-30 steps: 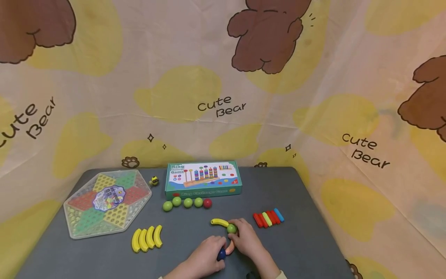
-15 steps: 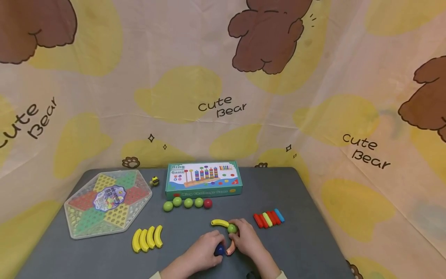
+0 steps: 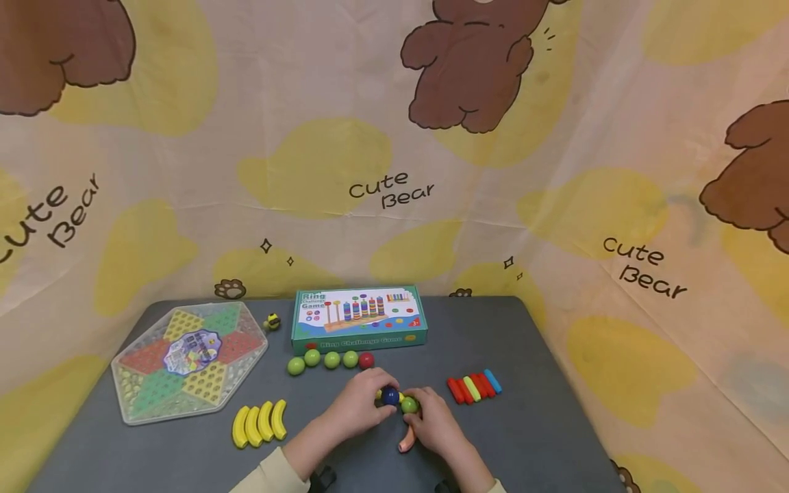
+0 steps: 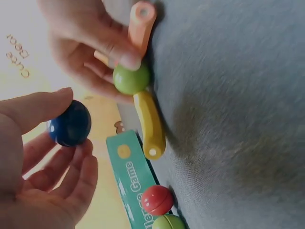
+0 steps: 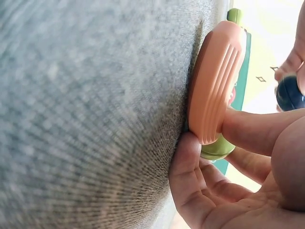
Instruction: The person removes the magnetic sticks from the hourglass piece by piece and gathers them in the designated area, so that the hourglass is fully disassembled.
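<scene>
My left hand (image 3: 354,404) holds a dark blue ball (image 4: 70,123) between thumb and fingers. In the head view the ball overlaps a yellow curved stick (image 4: 151,126); in the left wrist view it hangs apart from that stick, off the table. My right hand (image 3: 434,419) grips a green ball (image 3: 409,405), its thumb and fingers right where a salmon-pink curved stick (image 5: 217,86) meets the ball. The yellow stick joins the ball's other side. Both sticks lie low over the grey tabletop.
Four-sided green "Ring Challenge Game" box (image 3: 359,318) lies at the back, fronted by several green balls (image 3: 332,359) and a red ball (image 3: 366,360). Left are yellow curved sticks (image 3: 259,424), a hexagonal game board (image 3: 191,363) and a bee figure (image 3: 272,322). Coloured straight sticks (image 3: 474,387) lie right.
My left hand has carried the blue ball from beside the pink stick's near end, first slightly left, then away from me toward the yellow stick. My right hand stays at the green ball.
</scene>
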Demonstrator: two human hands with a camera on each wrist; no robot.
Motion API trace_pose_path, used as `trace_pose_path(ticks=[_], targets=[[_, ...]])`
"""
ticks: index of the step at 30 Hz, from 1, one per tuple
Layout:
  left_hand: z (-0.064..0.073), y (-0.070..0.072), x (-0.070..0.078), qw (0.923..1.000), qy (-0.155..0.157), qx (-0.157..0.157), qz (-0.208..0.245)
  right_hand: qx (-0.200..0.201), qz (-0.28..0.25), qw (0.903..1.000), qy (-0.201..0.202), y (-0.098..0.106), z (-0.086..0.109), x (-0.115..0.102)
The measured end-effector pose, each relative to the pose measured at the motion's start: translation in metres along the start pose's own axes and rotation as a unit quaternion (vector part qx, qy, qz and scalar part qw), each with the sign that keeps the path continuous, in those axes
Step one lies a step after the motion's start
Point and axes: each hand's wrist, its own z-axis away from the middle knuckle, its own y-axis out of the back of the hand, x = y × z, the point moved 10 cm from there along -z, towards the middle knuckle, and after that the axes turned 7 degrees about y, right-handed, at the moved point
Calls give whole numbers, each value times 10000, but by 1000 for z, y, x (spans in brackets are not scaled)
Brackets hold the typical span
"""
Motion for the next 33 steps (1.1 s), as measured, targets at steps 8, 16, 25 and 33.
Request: trace_pose_path(ticks=[8, 16, 25, 33], targets=[[-16, 21, -8, 9972, 149, 591, 442, -12, -15, 10000, -14, -1, -1, -1], [-41, 28, -30, 9911, 585, 1011, 632, -19, -7, 10000, -91, -2, -1, 0], [-63, 24, -48, 9885, 746, 1313, 83, -48, -43, 9999, -154, -2, -1, -2], [-74, 13, -57, 9878, 798, 1243, -498, -28, -10, 9998, -216, -1, 0, -1]])
